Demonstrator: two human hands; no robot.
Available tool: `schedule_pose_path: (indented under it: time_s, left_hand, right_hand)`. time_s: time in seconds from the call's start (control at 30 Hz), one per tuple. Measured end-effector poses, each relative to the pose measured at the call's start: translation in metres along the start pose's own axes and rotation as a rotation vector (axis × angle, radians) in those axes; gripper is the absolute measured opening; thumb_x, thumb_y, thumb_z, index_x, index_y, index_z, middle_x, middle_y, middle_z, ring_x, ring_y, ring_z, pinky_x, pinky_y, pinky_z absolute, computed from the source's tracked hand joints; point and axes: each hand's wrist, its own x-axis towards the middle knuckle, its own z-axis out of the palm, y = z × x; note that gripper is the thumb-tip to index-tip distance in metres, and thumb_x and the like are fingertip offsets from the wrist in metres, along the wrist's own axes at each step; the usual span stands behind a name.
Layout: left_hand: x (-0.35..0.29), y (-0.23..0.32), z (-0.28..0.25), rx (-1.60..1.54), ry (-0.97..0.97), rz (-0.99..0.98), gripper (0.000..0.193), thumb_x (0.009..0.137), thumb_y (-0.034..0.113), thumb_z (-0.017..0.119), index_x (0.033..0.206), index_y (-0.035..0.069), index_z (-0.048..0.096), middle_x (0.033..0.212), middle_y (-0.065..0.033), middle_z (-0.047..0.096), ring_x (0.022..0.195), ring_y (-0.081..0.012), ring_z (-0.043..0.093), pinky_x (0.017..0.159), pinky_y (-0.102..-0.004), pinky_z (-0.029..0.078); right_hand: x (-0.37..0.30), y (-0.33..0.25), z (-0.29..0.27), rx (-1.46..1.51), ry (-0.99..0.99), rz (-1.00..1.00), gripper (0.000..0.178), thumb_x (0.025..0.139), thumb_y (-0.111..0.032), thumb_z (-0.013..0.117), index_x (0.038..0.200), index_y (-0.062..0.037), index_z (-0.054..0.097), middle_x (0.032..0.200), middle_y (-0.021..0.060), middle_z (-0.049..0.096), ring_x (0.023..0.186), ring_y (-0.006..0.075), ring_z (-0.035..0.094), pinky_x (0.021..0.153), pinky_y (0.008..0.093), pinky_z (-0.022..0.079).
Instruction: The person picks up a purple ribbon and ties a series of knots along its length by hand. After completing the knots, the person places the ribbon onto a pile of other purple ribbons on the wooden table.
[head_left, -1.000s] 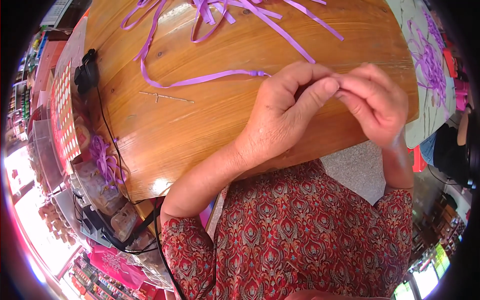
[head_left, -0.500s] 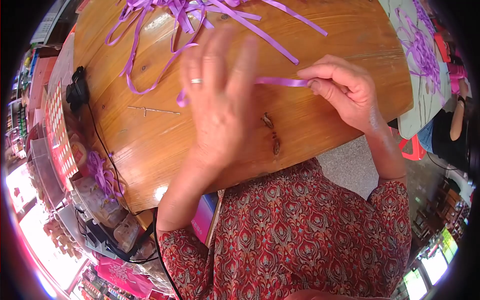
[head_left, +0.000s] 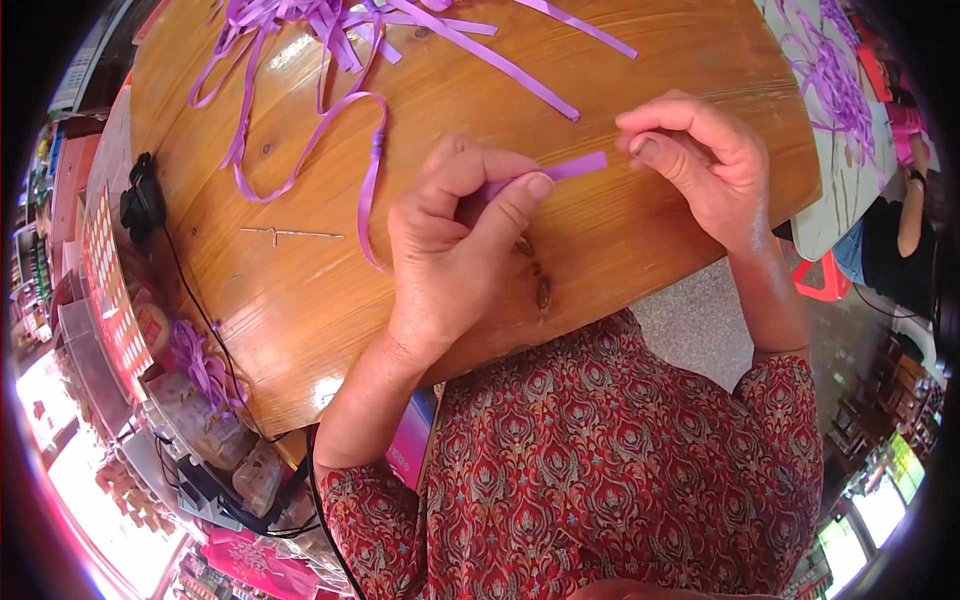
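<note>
Above near side of wooden counter (head_left: 620, 240): left hand (head_left: 450, 245) closed in pinch on purple ribbon (head_left: 572, 168), free end (head_left: 598, 161) pointing right. Right hand (head_left: 712, 170) near end, grip slightly parted, empty. Keep ribbon flat, untwisted.

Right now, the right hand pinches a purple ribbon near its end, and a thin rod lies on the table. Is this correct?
Wrong hand: the head view shows the left hand pinching the purple ribbon near its end. The thin rod lies on the table.

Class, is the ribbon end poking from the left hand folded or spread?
Spread: the ribbon end juts out flat and straight from the left hand.
</note>
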Motion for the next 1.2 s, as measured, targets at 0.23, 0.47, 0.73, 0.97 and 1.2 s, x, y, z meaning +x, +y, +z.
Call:
schedule_pose_path:
  time_s: [0.23, 0.47, 0.73, 0.97, 1.2]
  left_hand:
    - [0.001, 0.002, -0.002, -0.066, 0.000, -0.027, 0.005, 0.081, -0.001, 0.067, 0.085, 0.001, 0.066, 0.071, 0.0026, 0.046, 0.065, -0.0061, 0.040, 0.059, -0.0205, 0.033]
    - [-0.001, 0.007, 0.000, -0.095, -0.040, -0.121, 0.005, 0.081, -0.001, 0.067, 0.086, 0.001, 0.067, 0.071, 0.0025, 0.047, 0.065, -0.0060, 0.041, 0.058, -0.0205, 0.033]
    - [0.002, 0.014, -0.008, 0.153, -0.129, 0.025, 0.009, 0.080, -0.001, 0.068, 0.088, 0.001, 0.067, 0.071, -0.0009, 0.052, 0.065, -0.0080, 0.046, 0.057, -0.0217, 0.036]
    - [0.002, 0.010, -0.005, -0.123, -0.099, -0.042, 0.011, 0.082, -0.002, 0.067, 0.092, 0.001, 0.066, 0.078, 0.0003, 0.058, 0.072, -0.0062, 0.052, 0.064, -0.0200, 0.041]
    - [0.000, 0.000, 0.003, -0.485, 0.019, -0.146, 0.016, 0.086, -0.005, 0.061, 0.101, 0.000, 0.060, 0.091, -0.0001, 0.061, 0.083, -0.0044, 0.055, 0.072, -0.0186, 0.045]
  right_hand:
    - [0.013, -0.011, 0.009, -0.417, -0.013, -0.490, 0.034, 0.072, -0.004, 0.072, 0.105, 0.0025, 0.064, 0.095, 0.0128, 0.064, 0.083, 0.0243, 0.061, 0.070, 0.0305, 0.048]
    - [0.009, -0.009, 0.023, -0.560, -0.029, -0.550, 0.031, 0.067, -0.004, 0.075, 0.097, -0.0018, 0.068, 0.084, 0.0068, 0.061, 0.075, 0.0233, 0.056, 0.063, 0.0323, 0.045]
    - [0.014, -0.010, 0.021, -0.498, -0.054, -0.414, 0.020, 0.070, -0.001, 0.074, 0.088, -0.0027, 0.068, 0.082, 0.0048, 0.059, 0.071, 0.0202, 0.055, 0.060, 0.0287, 0.043]
    - [0.008, -0.004, 0.017, 0.499, -0.311, 0.198, 0.013, 0.079, -0.002, 0.068, 0.091, 0.0015, 0.067, 0.084, 0.0070, 0.059, 0.075, 0.0136, 0.053, 0.062, 0.0250, 0.041]
    - [0.007, 0.006, 0.043, 0.958, -0.140, 0.299, 0.024, 0.086, -0.007, 0.061, 0.106, 0.0043, 0.064, 0.089, 0.0071, 0.060, 0.076, 0.0133, 0.051, 0.065, 0.0259, 0.040]
